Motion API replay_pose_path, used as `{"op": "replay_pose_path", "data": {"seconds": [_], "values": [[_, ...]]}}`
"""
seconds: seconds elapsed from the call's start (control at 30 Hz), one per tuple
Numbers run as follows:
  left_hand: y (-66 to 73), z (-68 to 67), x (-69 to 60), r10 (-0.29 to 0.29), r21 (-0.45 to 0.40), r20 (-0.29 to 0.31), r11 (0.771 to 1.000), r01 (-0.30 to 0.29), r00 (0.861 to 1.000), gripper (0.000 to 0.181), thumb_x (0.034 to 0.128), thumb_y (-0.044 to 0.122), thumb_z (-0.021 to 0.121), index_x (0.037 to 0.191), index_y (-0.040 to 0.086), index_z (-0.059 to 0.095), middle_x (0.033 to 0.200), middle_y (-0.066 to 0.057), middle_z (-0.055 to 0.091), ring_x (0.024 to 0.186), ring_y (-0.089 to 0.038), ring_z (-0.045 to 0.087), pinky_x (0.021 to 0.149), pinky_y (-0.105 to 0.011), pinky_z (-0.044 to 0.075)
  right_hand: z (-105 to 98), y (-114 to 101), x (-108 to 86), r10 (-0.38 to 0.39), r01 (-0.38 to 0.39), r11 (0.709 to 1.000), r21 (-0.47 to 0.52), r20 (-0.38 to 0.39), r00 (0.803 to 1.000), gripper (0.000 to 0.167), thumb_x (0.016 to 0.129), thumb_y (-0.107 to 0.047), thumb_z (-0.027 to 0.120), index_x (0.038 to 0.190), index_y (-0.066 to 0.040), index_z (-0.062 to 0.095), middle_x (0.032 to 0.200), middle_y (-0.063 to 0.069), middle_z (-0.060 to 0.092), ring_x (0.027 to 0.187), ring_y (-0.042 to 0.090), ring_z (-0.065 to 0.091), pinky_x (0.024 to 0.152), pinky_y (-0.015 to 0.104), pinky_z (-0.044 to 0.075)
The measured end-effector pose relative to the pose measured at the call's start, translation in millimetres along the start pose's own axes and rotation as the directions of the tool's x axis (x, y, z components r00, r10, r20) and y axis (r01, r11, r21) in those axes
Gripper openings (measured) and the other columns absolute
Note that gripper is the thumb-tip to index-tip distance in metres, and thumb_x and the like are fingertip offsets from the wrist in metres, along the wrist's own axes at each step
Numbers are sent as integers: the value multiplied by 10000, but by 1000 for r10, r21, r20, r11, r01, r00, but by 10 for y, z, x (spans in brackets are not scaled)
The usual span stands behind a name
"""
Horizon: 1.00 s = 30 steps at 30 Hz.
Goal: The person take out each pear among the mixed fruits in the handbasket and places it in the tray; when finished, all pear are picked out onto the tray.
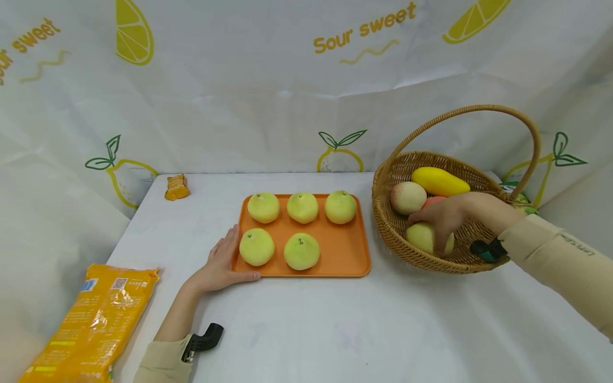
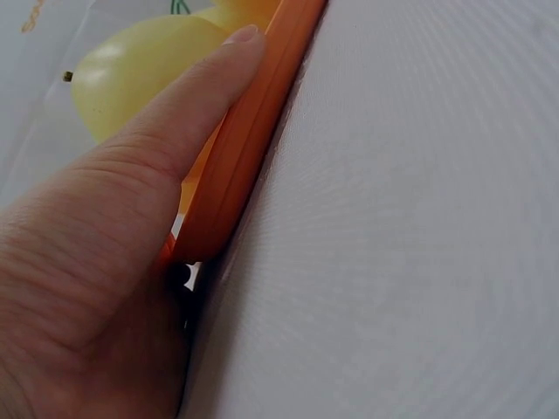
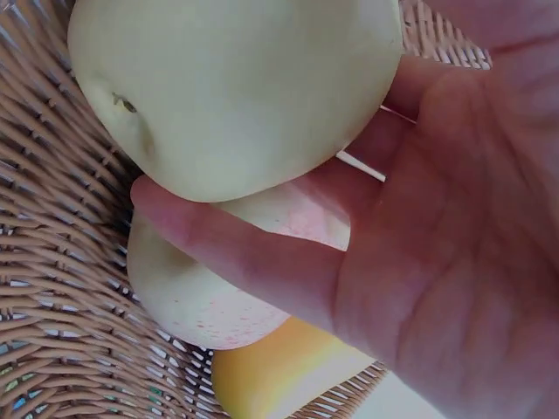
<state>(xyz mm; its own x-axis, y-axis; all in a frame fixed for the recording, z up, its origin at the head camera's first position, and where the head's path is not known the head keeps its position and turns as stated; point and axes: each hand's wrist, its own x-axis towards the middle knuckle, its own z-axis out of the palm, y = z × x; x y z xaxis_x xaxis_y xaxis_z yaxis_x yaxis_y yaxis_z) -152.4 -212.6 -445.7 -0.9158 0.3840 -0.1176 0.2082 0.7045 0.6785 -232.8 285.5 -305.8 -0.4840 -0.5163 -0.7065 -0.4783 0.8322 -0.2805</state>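
Observation:
My left hand (image 1: 222,266) lies flat at the left end of an orange tray (image 1: 342,255), its thumb along the near rim and the other fingers beside the left edge. On the tray sit several round, pale yellow-green pears (image 1: 301,251), three in the back row and two in front. Inside a wicker basket (image 1: 402,244) on the right, my right hand (image 1: 445,215) grips another pale pear (image 3: 236,96), fingers curled round it. Just behind that pear lie a blush-coloured peach (image 1: 408,198), a yellow mango (image 1: 438,181) and a red fruit mostly hidden by the hand.
The basket's tall handle (image 1: 479,108) arches over its opening. A small orange-wrapped packet (image 1: 177,186) lies at the back left, and a large orange bag (image 1: 96,324) at the front left. Behind the table hangs a lemon-print cloth (image 1: 239,106).

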Motion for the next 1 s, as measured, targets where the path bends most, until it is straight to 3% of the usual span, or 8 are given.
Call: {"op": "replay_pose_path", "data": {"seconds": [0.3, 0.53, 0.73, 1.0], "values": [[23, -11, -3, -5, 0, 0, 1000, 5, 1000, 1229, 779, 535, 767, 1559, 54, -52, 1626, -140, -42, 1483, -299, -58, 1150, -522, -42, -47, -75, -156, -7, 19, 996, 91, -123, 992, 851, 729, -354, 822, 1412, -43, 422, 1275, 127, 500, 1080, 252, 485, 863, 421, 435], [25, -13, 4, -5, -1, 2, 1000, 5, 1000, 1223, 783, 533, 764, 1558, 47, -47, 1625, -144, -39, 1483, -300, -58, 1149, -522, -43, -28, -106, -300, -4, 43, 986, 162, -235, 972, 754, 748, -374, 825, 1373, -138, 475, 1178, 48, 542, 974, 190, 530, 784, 351, 472], [18, -13, 6, -10, 2, 3, 1000, 10, 1000, 1224, 782, 533, 765, 1558, 43, -46, 1626, -142, -43, 1483, -299, -59, 1149, -520, -42, 47, -114, -386, -18, 95, 977, 189, -374, 927, 730, 772, -394, 820, 1366, -141, 479, 1097, 30, 578, 908, 177, 561, 739, 332, 496], [7, -3, -5, -2, 4, 0, 1000, 2, 1000, 1223, 783, 532, 765, 1559, 48, -46, 1626, -144, -41, 1483, -299, -59, 1148, -522, -39, 214, -170, -434, 30, 127, 960, 250, -542, 840, 758, 797, -400, 805, 1414, -164, 434, 1237, 95, 563, 978, 235, 572, 748, 368, 499]]}}
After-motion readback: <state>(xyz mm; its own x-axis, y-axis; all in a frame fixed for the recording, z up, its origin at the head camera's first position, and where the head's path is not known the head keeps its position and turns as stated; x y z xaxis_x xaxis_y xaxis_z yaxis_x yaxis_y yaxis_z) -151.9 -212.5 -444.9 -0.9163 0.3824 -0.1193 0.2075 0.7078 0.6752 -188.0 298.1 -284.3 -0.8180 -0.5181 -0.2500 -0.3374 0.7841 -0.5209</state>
